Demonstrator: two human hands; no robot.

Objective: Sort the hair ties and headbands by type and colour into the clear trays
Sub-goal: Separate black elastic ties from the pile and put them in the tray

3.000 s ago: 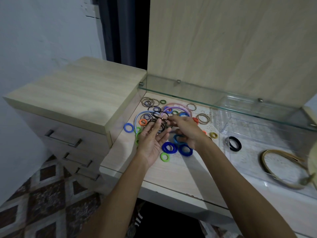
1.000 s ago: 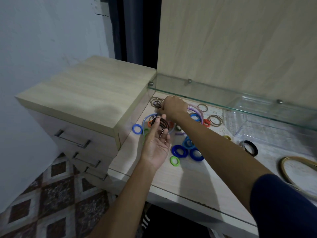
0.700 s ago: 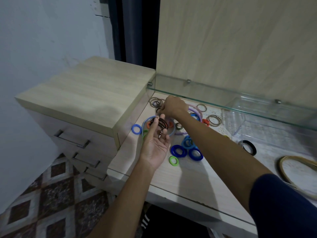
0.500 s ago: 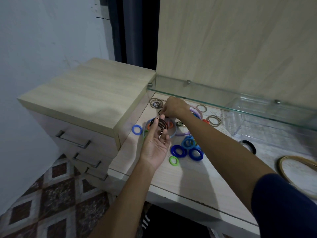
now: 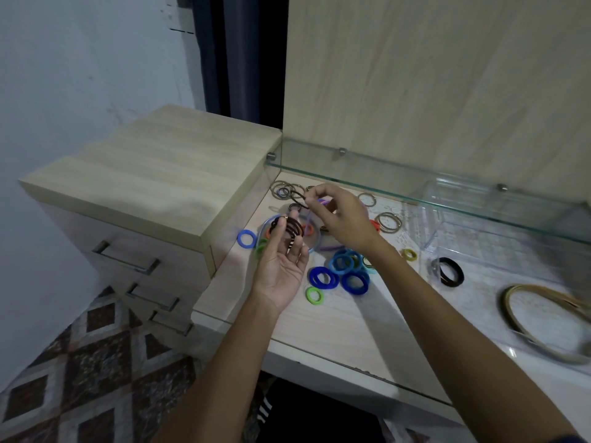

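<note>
Dark thin hair ties (image 5: 287, 227): a bunch looped over the left hand (image 5: 281, 266), palm up, fingers curled. Right hand (image 5: 340, 219) pinches one thin dark tie (image 5: 299, 199) above the mixed pile on the table (image 5: 335, 324). Clear tray (image 5: 499, 219) well right.

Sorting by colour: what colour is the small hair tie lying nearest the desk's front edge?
Bright green hair tie, plain in the head view.
</note>
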